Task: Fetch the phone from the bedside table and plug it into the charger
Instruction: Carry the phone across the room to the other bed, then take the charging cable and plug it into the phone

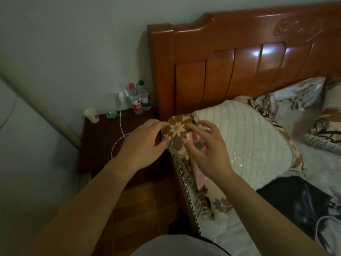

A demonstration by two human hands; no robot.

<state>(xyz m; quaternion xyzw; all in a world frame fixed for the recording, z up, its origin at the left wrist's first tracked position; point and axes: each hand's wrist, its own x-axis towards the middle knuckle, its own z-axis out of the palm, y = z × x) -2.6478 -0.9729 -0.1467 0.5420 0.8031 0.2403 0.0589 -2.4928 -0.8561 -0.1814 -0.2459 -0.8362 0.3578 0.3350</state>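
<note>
The pink-cased phone (200,175) lies lengthwise along the bed's left edge, on the flowered blanket (177,128). My right hand (206,150) is over its upper half, fingers curled around it. The white charger (122,94) sits in a wall socket behind the dark bedside table (99,145). Its white cable (120,117) runs down over the table, loops, and ends under my left hand (142,145). That hand is pinched by the phone's top end. The cable's plug is hidden by my fingers.
Two water bottles (140,100), a paper cup (91,115) and a small green object (111,114) stand at the back of the table. The wooden headboard (221,74) rises behind a white quilted pillow (245,137). A black bag (299,202) lies on the bed.
</note>
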